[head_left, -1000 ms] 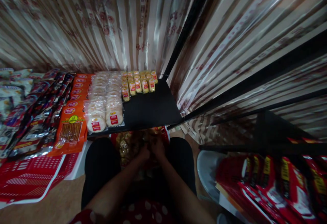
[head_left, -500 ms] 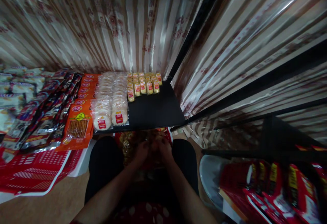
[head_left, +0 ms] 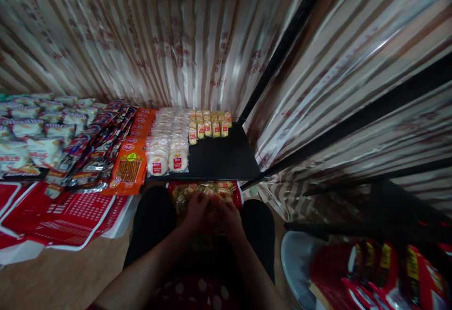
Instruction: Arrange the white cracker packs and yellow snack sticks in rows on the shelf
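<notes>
Between my knees, a red basket (head_left: 240, 192) holds several small yellow wrapped snack packets (head_left: 181, 201). My left hand (head_left: 196, 208) is in the basket, its fingers curled inward among the packets. Close beside it, my right hand (head_left: 229, 213) is curled too, fingers facing the left. Something reddish shows dimly between the fingertips, too dark to name. Just beyond the basket is a black shelf (head_left: 226, 157). Rows of similar small yellow packets (head_left: 208, 128) stand at its back, beside two rows of round white rice crackers (head_left: 178, 157) in clear wrappers.
Left along the shelf lie orange snack bags (head_left: 129, 166), dark shiny packets (head_left: 90, 159) and white bags (head_left: 45, 150). A red basket with a white handle (head_left: 77, 216) stands below. Black posts (head_left: 278, 55) and curtains (head_left: 169, 41) border the shelf. Right are a grey tub (head_left: 298, 263) and red bags (head_left: 384, 263).
My view has shifted, so the shelf goods appear farther right and more of the basket between my knees shows. Both hands stay close together in that basket.
</notes>
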The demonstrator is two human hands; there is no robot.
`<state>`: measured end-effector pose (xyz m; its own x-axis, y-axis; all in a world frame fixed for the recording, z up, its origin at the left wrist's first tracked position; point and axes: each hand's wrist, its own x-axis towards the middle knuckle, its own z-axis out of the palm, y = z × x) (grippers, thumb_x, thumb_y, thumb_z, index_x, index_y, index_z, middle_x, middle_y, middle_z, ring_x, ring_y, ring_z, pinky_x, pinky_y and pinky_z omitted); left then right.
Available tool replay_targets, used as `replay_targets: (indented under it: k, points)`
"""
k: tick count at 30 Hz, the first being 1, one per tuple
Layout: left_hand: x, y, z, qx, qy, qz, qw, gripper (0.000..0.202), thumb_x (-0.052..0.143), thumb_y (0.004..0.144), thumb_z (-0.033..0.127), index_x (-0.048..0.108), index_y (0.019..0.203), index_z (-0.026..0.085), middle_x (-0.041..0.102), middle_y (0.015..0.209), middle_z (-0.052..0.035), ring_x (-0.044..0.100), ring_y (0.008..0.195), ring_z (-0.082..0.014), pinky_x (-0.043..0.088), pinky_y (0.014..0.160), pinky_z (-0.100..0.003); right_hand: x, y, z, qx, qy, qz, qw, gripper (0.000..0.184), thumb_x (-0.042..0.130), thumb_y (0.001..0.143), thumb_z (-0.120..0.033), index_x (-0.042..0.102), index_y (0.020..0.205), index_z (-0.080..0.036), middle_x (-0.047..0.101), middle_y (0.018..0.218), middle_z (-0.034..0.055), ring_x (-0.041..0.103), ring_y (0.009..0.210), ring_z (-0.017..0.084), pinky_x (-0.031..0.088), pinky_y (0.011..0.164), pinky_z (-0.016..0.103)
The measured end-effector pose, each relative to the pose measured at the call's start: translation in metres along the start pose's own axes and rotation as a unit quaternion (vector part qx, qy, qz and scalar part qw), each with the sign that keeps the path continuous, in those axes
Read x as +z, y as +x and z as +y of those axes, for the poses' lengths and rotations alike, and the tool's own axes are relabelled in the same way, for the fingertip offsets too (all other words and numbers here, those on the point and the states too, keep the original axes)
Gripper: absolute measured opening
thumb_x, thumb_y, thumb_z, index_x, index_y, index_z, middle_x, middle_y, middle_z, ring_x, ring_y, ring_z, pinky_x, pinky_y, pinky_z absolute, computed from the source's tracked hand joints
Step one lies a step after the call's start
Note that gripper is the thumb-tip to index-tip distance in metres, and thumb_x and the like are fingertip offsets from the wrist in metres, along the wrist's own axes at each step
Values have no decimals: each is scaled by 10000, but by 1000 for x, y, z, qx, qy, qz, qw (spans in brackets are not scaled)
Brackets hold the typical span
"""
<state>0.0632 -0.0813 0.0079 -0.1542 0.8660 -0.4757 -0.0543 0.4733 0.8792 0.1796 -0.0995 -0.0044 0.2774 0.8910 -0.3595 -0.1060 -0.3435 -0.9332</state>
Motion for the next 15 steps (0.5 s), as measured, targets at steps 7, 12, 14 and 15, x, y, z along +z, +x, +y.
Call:
replay_targets:
  k: [7,12,14,15]
  points:
    - [-9,-3,35,200,162,-54,965,168,475,773,188,577,906,184,637,776,-21,592,723,-156,463,717,-274,-18,0,-30,-189,-331,35,924,516,641,649,-417,576,1123,-223,595,1188,104,510,1150,295,392,987,453]
    - [-12,4,62,284,225,-88,928,239,479,765,204,590,976,221,656,882,-28,598,788,-165,451,791,-286,-17,15,-59,-253,-351,-52,900,380,583,727,-361,612,1096,-274,653,1090,52,583,1035,243,440,934,397]
    - [-11,11,74,280,229,-81,929,270,462,777,210,586,1017,213,653,862,-31,598,767,-161,462,784,-289,-9,24,-68,-230,-322,-62,916,331,577,730,-353,632,1046,-272,684,976,37,629,888,218,489,839,360]
    - [-9,15,79,274,225,-66,933,296,456,787,221,574,1058,205,649,851,-33,598,755,-159,467,780,-292,-4,29,-73,-219,-307,-61,924,310,577,727,-354,639,1018,-267,689,927,30,635,821,205,502,791,342]
